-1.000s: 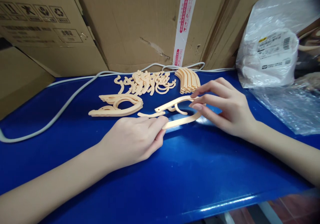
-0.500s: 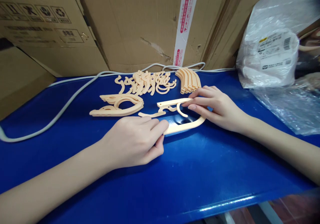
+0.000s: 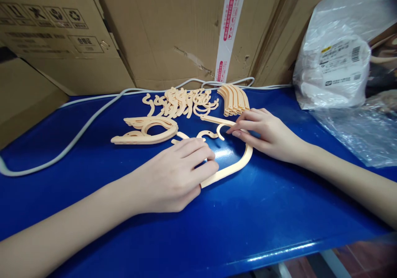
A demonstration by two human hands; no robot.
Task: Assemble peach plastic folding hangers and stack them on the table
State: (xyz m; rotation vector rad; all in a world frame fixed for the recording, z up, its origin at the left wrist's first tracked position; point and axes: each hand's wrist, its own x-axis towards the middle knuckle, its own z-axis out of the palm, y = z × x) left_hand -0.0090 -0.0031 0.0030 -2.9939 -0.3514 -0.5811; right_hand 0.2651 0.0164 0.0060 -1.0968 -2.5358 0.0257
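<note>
Here's the cream hanger (image 3: 228, 171) over the blue table (image 3: 235, 228), long axis running left to right, bend at the right, both arms opening leftward; right hand (image 3: 269, 135) pinches the bend, left hand (image 3: 175, 178) curls at the near arm's tip, grip hidden, can't tell; far right, a translucent bag (image 3: 335, 17) wraps a labelled white bundle (image 3: 344, 65)

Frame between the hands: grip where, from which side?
Probably the right end of the frame, from the right, as the right hand holds it: both bars and the hook converge there, while the bars' left ends spread apart. Any joint there is hidden.
</note>
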